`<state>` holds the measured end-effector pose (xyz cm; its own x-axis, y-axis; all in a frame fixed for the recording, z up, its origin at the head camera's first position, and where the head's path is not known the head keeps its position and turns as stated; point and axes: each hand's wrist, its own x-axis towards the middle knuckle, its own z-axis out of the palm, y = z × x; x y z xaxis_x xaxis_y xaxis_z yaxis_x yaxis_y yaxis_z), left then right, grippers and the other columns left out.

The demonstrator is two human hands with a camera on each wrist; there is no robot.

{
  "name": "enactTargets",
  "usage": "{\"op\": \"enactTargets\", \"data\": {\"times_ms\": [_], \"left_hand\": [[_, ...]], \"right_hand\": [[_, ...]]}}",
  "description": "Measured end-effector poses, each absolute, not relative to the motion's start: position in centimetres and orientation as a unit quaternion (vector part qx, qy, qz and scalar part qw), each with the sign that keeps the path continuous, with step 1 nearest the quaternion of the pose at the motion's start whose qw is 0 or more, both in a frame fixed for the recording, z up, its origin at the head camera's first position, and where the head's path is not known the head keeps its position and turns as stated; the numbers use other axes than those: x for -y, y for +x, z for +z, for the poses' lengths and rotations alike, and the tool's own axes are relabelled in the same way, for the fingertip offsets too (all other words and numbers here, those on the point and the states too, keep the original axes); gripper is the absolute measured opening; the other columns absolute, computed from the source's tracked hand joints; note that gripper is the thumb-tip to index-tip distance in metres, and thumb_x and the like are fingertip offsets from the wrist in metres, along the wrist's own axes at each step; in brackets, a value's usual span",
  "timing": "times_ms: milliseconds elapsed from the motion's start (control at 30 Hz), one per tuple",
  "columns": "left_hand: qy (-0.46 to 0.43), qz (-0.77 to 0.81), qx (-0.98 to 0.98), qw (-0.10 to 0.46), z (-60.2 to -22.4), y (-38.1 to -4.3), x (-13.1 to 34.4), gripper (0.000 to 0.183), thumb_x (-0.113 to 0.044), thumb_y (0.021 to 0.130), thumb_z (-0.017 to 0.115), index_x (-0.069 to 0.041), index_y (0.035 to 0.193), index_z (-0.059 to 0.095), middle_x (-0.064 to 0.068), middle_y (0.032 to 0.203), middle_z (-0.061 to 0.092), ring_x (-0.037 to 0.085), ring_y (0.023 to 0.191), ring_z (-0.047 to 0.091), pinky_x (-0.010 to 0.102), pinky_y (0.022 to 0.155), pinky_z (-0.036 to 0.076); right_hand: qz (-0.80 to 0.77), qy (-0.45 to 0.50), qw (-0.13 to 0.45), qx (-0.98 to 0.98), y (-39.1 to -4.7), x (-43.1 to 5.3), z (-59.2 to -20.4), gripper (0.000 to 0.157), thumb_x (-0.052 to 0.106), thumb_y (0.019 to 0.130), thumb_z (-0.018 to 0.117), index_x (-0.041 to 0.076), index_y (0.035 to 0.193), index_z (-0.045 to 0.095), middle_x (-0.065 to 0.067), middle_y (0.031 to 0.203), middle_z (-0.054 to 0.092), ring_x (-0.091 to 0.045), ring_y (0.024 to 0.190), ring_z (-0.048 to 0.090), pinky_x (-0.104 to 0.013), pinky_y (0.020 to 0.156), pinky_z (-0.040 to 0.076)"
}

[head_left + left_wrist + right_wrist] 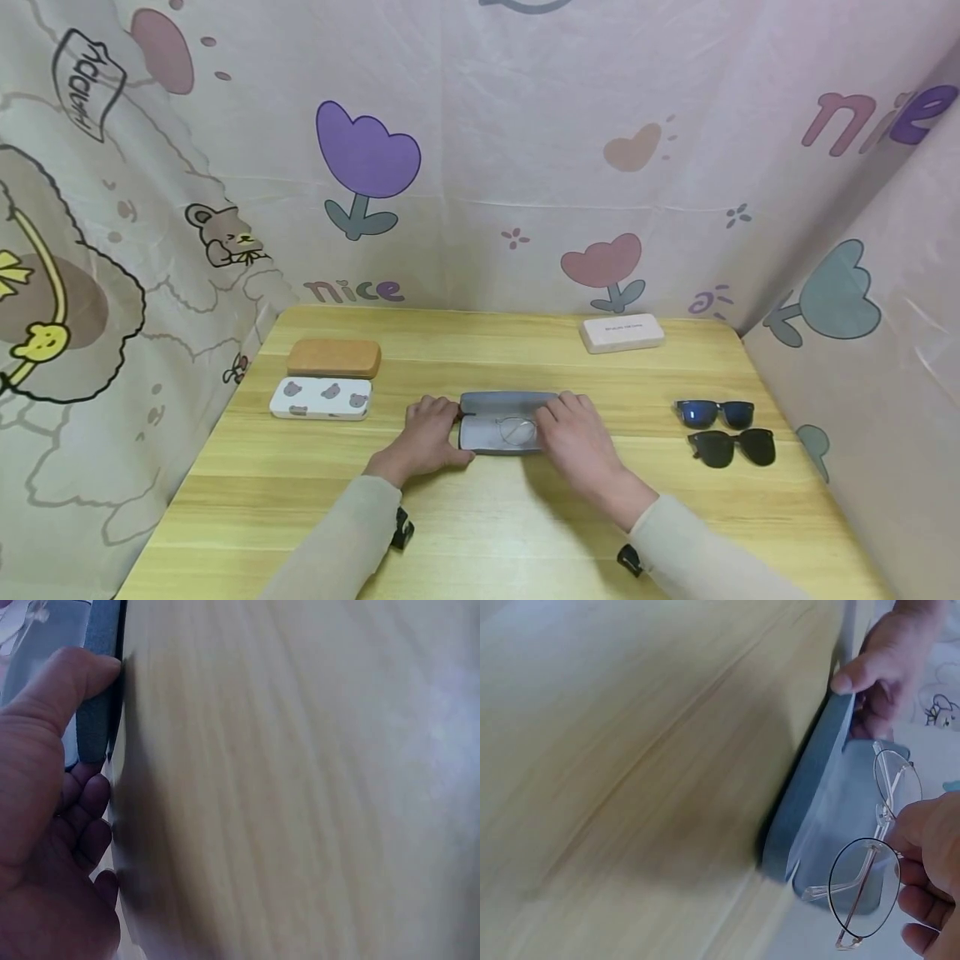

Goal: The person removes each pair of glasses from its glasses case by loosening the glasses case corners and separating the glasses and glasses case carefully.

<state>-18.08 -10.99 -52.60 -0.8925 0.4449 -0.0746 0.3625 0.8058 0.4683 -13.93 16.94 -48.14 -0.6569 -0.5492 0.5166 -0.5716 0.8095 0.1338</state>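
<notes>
A grey-blue glasses case (480, 433) lies opened on the table, its pale grey lining showing. My left hand (427, 437) grips the case's left end; in the left wrist view its thumb presses the front edge (97, 735), with the other fingers curled at the end. Over the case, my right hand (581, 442) pinches a pair of thin-rimmed eyeglasses (862, 889) near the bridge. Their round clear lenses and folded temples show in the right wrist view, overlapping the lining there. In the head view the right hand hides the case's right end and part of the eyeglasses.
An orange-brown glasses case (333, 357) and a white bear-print case (321, 398) lie at the left. At the back right is a white case (622, 332). Blue-lensed sunglasses (701, 414) and black sunglasses (720, 450) lie at the right. A printed curtain (480, 167) surrounds the table.
</notes>
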Motion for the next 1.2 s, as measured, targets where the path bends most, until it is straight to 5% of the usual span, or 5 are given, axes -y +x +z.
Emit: {"op": "enactTargets", "data": {"times_ms": [367, 1200], "left_hand": [[0.212, 0.239, -0.943, 0.091, -52.5, -17.9, 11.0, 0.066, -0.046, 0.082, 0.087, -0.003, 0.126, 0.064, 0.008, 0.125, 0.063, 0.033, 0.124, 0.047, 0.059, 0.113, 0.028], [0.21, 0.234, -0.945, 0.091, -52.6, -18.0, 11.0, 0.07, -0.046, 0.081, 0.086, -0.001, 0.129, 0.063, 0.009, 0.127, 0.063, 0.034, 0.125, 0.047, 0.057, 0.111, 0.03]], "right_hand": [[0.025, 0.285, 0.257, 0.923, -13.1, -22.2, -47.7, 0.005, 0.01, 0.09, 0.067, 0.009, 0.085, 0.066, -0.002, 0.083, 0.065, -0.022, 0.079, 0.052, -0.035, 0.071, 0.042], [-0.009, 0.211, 0.177, 0.961, -17.0, -32.1, -50.2, 0.007, 0.008, 0.091, 0.077, 0.005, 0.092, 0.07, -0.008, 0.09, 0.069, -0.028, 0.084, 0.055, -0.043, 0.074, 0.045]]}}
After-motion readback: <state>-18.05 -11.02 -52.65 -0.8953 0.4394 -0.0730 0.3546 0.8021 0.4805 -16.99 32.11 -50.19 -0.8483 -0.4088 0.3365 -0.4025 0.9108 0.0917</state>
